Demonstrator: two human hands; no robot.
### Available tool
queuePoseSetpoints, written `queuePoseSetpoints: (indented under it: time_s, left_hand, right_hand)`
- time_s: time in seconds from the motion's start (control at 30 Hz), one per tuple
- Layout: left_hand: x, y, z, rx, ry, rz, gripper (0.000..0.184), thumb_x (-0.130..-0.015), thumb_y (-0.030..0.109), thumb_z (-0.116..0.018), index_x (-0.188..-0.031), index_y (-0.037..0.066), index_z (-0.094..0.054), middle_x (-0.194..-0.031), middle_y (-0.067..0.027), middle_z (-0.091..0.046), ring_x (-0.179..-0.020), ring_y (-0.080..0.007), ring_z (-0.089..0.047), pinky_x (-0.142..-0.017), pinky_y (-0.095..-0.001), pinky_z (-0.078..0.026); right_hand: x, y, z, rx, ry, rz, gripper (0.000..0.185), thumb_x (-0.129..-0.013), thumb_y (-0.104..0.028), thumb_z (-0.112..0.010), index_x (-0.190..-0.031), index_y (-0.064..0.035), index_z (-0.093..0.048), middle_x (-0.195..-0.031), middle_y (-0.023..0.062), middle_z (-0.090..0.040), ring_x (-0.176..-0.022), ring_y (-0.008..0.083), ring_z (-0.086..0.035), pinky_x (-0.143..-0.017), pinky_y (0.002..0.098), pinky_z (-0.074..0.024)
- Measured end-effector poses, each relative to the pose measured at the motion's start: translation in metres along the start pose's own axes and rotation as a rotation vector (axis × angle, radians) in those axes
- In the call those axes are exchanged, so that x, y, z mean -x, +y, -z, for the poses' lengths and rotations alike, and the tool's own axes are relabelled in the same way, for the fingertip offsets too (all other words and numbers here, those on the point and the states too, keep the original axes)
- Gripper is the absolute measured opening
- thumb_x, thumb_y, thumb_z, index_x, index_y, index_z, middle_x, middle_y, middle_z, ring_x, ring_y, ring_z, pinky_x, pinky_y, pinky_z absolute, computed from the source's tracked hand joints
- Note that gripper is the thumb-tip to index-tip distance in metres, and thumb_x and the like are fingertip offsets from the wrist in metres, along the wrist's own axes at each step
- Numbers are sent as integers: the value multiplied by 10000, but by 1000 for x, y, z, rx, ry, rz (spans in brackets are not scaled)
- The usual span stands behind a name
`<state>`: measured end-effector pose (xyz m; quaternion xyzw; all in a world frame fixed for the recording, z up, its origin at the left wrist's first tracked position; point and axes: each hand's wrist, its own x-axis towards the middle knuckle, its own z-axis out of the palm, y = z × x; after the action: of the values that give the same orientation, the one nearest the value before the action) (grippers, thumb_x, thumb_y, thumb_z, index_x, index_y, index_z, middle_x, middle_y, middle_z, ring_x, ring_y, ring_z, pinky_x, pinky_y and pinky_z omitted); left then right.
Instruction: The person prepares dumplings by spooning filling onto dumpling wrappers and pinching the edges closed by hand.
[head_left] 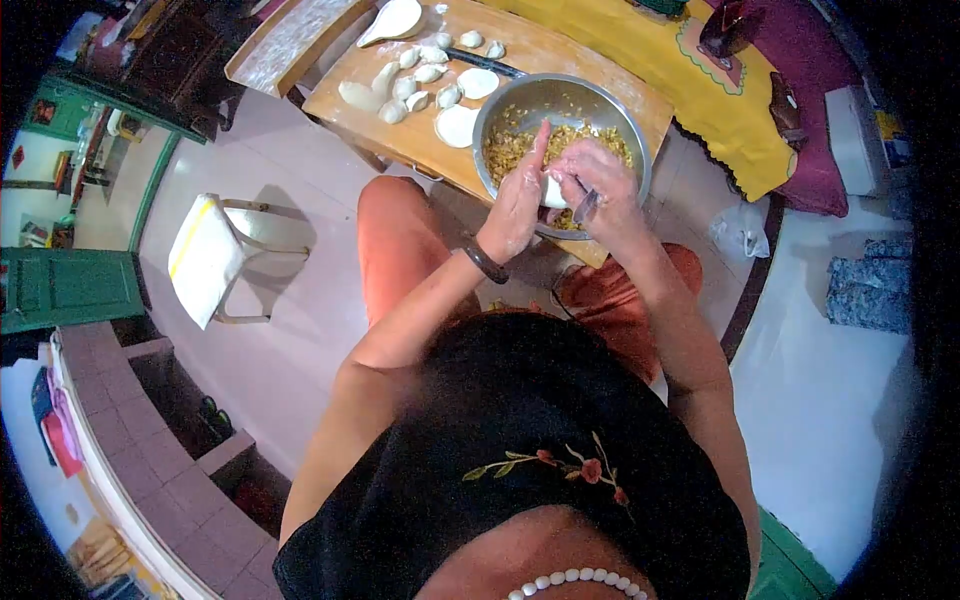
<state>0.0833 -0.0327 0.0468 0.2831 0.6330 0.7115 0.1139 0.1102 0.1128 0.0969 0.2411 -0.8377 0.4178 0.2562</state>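
both hands meet over the near part of a wide metal bowl (590, 97), with a white piece of dough (553, 194) between them. the left hand (513, 208) is held up with its visible fingers stretched out long and its palm side turned toward the dough; how firmly its hidden side takes hold, i cannot tell. the right hand (610, 190) is bent, its fingers curled in and closed on the same dough. something small and shiny shows beside the right hand, too unclear to name. a dark bracelet (485, 264) circles the left wrist. in the bowl, below the hands, lies a crumbly yellow-brown filling (508, 152). the bowl stands at one end of a wooden surface (575, 48). just beside it lie two flat dough rounds (457, 127), and past these a loose group of small folded dough pieces (431, 73), some touching, some apart. a larger pale lump (360, 96) rests near the edge of the surface, and a dark rod (487, 64) lies behind the rounds, running toward the bowl. a floury wooden board (290, 45) sits by the far left end, a yellow cloth (720, 125) spreads to the right, and a white-seated stool (206, 255) stands on the floor, well apart from the bowl.
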Motion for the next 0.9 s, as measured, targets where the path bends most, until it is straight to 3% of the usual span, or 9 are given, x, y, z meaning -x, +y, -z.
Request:
queuePoseSetpoints:
  time_s: [0.1, 0.17, 0.23, 0.3, 0.37, 0.53, 0.63, 0.77, 0.9]
  left_hand:
    - [-1, -7, 3, -8, -12, 3, 636, -959, 471, -231, -1425, 40, -185, -1088, -158, -561, -937, -214, -540, -860, -299, -401]
    - [1, -2, 4, 30, -44, 87, 603, -967, 448, -209, -1421, 51, -216, -987, -113, -589, -839, -160, -540, -798, -259, -418]
    - [-4, -6, 3, -63, -20, 34, 697, -925, 564, -191, -1422, 78, -231, -848, -31, -566, -662, -94, -473, -578, -213, -371]
    - [-6, -4, 0, -70, -4, 50, 723, -914, 604, -180, -1407, 84, -274, -766, 9, -550, -561, -64, -435, -464, -191, -345]
    - [-7, 4, -3, 10, 4, 132, 686, -934, 567, -177, -1376, 69, -345, -741, 7, -541, -535, -73, -427, -456, -194, -341]
    - [-18, 10, -12, 448, 54, 227, 617, -960, 512, -181, -1193, 40, -503, -688, -1, -537, -499, -75, -443, -435, -189, -340]
    - [-25, 22, -20, 532, 95, 325, 563, -962, 503, -207, -1027, 51, -536, -723, -18, -560, -500, -76, -476, -405, -191, -348]
    - [-26, 26, -32, 580, 114, 339, 529, -967, 480, -230, -1000, 42, -525, -659, -33, -544, -456, -86, -464, -372, -193, -332]
    - [-24, 28, -28, 574, 3, 373, 491, -969, 454, -263, -965, 30, -510, -607, -43, -525, -404, -95, -437, -338, -199, -318]
  right_hand:
    - [0, 1, 0, 42, -20, -4, 90, -764, -27, -625, -826, 29, -590, -841, 125, -596, -765, 267, -596, -679, 332, -480]
    - [2, 4, 1, -12, -36, -35, 108, -781, -44, -609, -859, 28, -591, -847, 124, -592, -781, 260, -591, -694, 328, -473]
    - [3, 12, 3, -143, -47, -74, 142, -806, -70, -588, -911, 23, -600, -862, 123, -583, -812, 249, -581, -723, 325, -463]
    - [2, 16, 4, -137, 64, -112, 207, -834, -127, -562, -984, 12, -599, -904, 125, -572, -858, 232, -560, -757, 324, -447]
    - [3, 16, 9, -196, 141, -284, 329, -882, -243, -516, -1116, -20, -577, -989, 112, -539, -933, 206, -523, -826, 326, -413]
    - [11, 29, 5, -414, 251, -319, 496, -922, -358, -468, -1313, -58, -403, -1069, 87, -446, -1042, 195, -497, -928, 328, -374]
    - [5, 13, -9, -548, 257, -364, 517, -921, -368, -471, -1338, -78, -370, -1148, 94, -370, -1062, 186, -476, -962, 343, -370]
    - [-1, 5, -5, -410, 184, -444, 454, -911, -280, -478, -1326, -108, -410, -1124, 86, -419, -1008, 172, -463, -949, 320, -358]
    - [-2, 6, -3, -629, 139, -574, 424, -898, -266, -400, -1279, -97, -479, -1081, 74, -462, -1017, 168, -453, -921, 283, -346]
